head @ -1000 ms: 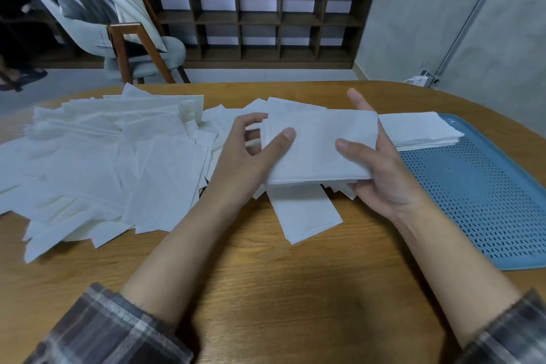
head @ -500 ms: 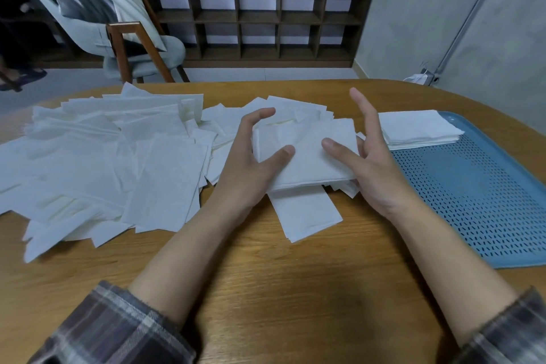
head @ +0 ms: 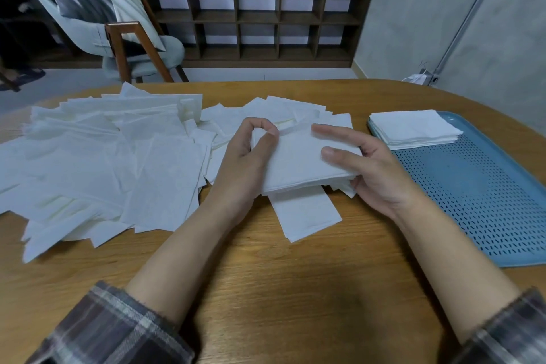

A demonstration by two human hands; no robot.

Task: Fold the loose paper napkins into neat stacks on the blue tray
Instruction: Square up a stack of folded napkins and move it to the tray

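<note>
Right now the folded napkin point(head: 295, 165) sits between both my hands, held just above the table point(head: 266, 289) with its long axis running left to right across me. My left hand point(head: 245, 165) pinches its far left corner between thumb and forefinger. My right hand point(head: 378, 174) grips the right edge, thumb on top and the other fingers curled underneath. What the next move turns on, as I judge it, is that the finished stack point(head: 413, 128) lies to the right of this napkin and a little farther away, on the near-left corner of the blue tray point(head: 478, 201). My right hand is plainly the nearer one to carry it over. Counting up: one napkin in my grip, one stack on the tray, one tray. One narrow folded strip point(head: 304, 216) lies on the wood just beneath my hands. To my left spreads the heap of loose napkins point(head: 103, 162), overlapped too thickly for me to count.
</note>
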